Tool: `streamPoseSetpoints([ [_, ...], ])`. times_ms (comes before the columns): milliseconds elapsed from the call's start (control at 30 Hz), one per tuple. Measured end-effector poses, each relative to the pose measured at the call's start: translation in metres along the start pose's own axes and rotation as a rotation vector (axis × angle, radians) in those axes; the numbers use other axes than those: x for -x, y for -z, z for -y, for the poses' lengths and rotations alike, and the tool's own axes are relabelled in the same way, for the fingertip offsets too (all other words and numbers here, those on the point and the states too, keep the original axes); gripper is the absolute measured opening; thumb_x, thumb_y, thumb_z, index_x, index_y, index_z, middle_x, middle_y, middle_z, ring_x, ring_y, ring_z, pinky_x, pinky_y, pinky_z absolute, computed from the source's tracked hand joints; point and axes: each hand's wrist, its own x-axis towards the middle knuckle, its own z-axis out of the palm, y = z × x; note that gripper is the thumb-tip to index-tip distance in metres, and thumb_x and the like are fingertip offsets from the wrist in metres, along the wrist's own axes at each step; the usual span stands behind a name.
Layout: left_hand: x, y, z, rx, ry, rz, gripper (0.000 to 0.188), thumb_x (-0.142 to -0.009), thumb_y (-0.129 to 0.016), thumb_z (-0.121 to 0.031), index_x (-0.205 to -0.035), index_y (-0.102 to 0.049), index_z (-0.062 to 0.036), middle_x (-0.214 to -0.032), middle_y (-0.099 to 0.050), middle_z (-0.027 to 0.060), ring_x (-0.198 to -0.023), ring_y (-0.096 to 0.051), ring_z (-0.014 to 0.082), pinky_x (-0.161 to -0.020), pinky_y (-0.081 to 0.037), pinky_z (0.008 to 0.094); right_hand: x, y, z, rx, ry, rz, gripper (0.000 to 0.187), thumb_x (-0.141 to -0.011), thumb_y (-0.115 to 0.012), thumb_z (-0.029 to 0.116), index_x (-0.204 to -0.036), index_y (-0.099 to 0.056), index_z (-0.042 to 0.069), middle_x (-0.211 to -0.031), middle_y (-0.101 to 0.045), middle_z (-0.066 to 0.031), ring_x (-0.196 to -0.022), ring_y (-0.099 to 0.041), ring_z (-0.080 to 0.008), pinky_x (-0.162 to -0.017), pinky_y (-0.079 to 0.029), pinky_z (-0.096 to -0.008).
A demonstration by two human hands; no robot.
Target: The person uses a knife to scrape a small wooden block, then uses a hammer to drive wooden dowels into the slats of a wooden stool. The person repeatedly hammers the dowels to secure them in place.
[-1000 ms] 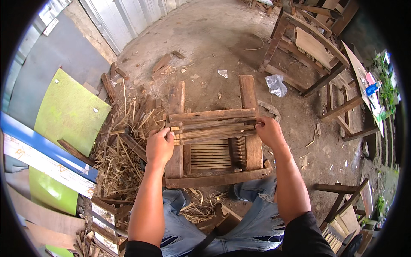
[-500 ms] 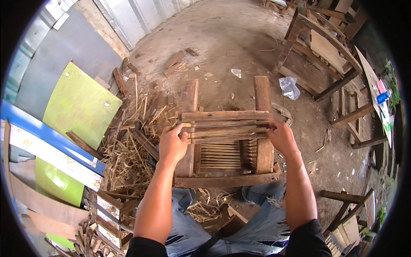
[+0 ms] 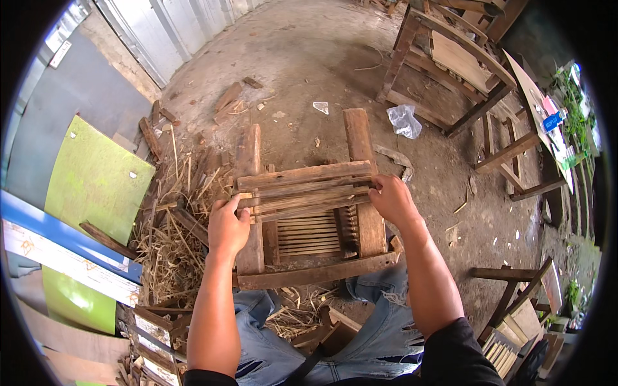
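In front of my knees stands a low wooden frame (image 3: 253,248) with two upright posts and a curved near rail. Thin pale sticks (image 3: 306,235) lie side by side in its lower opening. Several long, narrow wooden strips (image 3: 312,202) stretch across the frame, just nearer than a thicker wooden bar (image 3: 309,174). My left hand (image 3: 228,226) pinches the strips' left ends. At their right ends, my right hand (image 3: 394,201) has its thumb and fingers closed. Whether the strips rest on the frame or are lifted off it, I cannot tell.
A heap of shavings and wood scraps (image 3: 177,251) lies to the left, beside green panels (image 3: 96,180). A clear plastic bag (image 3: 403,121) is on the floor beyond the frame. Wooden chair frames (image 3: 444,83) stand at the far right, and another (image 3: 515,309) nearer.
The whole view has swung, so the frame, my hands and the floor all appear farther left and slightly tilted. Both hands keep their hold on the strips' ends.
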Motion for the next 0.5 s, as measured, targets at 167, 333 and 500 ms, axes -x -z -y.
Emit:
streamPoseSetpoints([
  [167,-0.001,-0.001,0.001,-0.004,-0.002,0.017,0.044,-0.092,-0.063,-0.024,-0.131,-0.06,-0.0038,-0.122,-0.058,0.0212,-0.114,-0.057,0.0368,-0.098,-0.046,0.0429,0.002,-0.001,-0.001,0.002,0.052,-0.066,0.03,-0.079,-0.066,0.017,-0.102,-0.066,-0.003,-0.088,-0.066,-0.0234,-0.089,-0.063,-0.0413,-0.082,-0.05,-0.045],
  [333,0.0,0.001,0.001,-0.03,0.022,0.029,0.045,-0.092,-0.064,-0.025,-0.132,-0.06,-0.006,-0.123,-0.056,0.0208,-0.113,-0.058,0.0364,-0.097,-0.047,0.0426,0.002,0.006,0.007,0.026,0.014,0.025,0.029,-0.08,-0.066,0.015,-0.103,-0.067,-0.001,-0.098,-0.067,-0.0255,-0.096,-0.064,-0.0417,-0.084,-0.05,-0.0446],
  [500,0.0,0.002,0.0,-0.016,0.059,0.074,0.047,-0.092,-0.064,-0.024,-0.134,-0.057,-0.0041,-0.127,-0.055,0.019,-0.121,-0.054,0.0347,-0.103,-0.043,0.0395,0.003,0.007,0.01,-0.012,-0.007,0.001,0.028,-0.08,-0.066,0.015,-0.102,-0.066,-0.003,-0.097,-0.066,-0.0261,-0.096,-0.063,-0.0429,-0.083,-0.049,-0.0442],
])
